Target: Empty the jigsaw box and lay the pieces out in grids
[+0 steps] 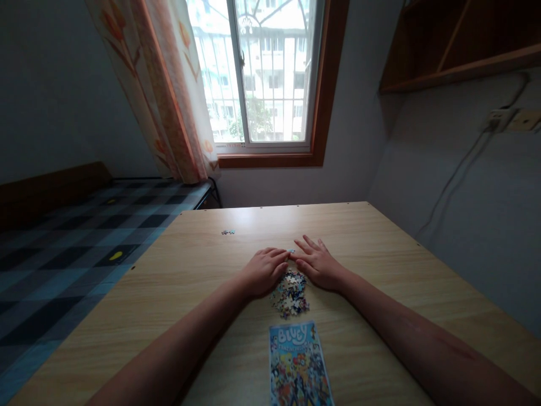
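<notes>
One pale table point(190, 265) is filling my view, a Bluey sheet point(299, 366) lying near. I am seeing the right hand point(320, 265) resting splayed and the left hand point(267, 270) resting narrow, its grip unclear; a puzzle pile point(292, 296) is lying between them, extending nearer, some pieces point(228, 232) sitting far left.

You are holding your left hand point(266, 270) and right hand point(320, 265) palm-down around the far end of the jigsaw pile point(291, 296); a Bluey picture point(299, 366) is lying nearer you.

Bright window point(274, 84) glares, leaving the room's corners dim.
</notes>
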The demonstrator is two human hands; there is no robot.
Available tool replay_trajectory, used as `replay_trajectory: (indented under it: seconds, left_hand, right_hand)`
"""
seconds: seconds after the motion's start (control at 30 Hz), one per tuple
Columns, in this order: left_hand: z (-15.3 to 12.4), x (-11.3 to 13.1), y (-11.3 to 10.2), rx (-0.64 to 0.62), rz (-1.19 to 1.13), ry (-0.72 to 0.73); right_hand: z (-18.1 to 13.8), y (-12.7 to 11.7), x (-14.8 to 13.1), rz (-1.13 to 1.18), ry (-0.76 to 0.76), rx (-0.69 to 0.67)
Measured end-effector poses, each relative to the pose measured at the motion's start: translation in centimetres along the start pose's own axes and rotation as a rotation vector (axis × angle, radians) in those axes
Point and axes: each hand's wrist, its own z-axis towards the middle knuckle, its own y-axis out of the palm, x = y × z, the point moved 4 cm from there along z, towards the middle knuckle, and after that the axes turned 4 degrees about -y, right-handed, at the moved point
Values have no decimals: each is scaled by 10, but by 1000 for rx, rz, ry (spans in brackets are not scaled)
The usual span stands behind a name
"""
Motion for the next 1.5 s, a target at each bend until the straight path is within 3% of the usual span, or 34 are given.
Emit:
replay_trajectory:
  seconds: [0.23,0.33,0.5,0.7,0.9,1.0,1.27,1.5]
  left_hand:
    - [0,-1,1,20,94,-25]
    - [1,2,0,49,123,-18]
    - [1,1,-10,90,176,-31]
    - [-6,-40,-31,99,365,-402]
    - [-14,-75,-42,94,399,-534]
    - [-15,-73,-41,77,416,-570]
    - [-13,-36,-15,17,433,-630]
    - [-10,-61,-2,-15,341,-616]
  right_hand:
    - [2,-6,24,72,191,296]
    - [3,-5,32,94,233,349]
    - [3,-4,34,99,216,369]
    - [-1,-5,33,102,208,382]
    - [-1,-6,30,107,201,384]
    - [-1,-7,29,103,197,380]
    - [-3,-6,28,116,188,382]
    - [-2,-5,25,104,183,339]
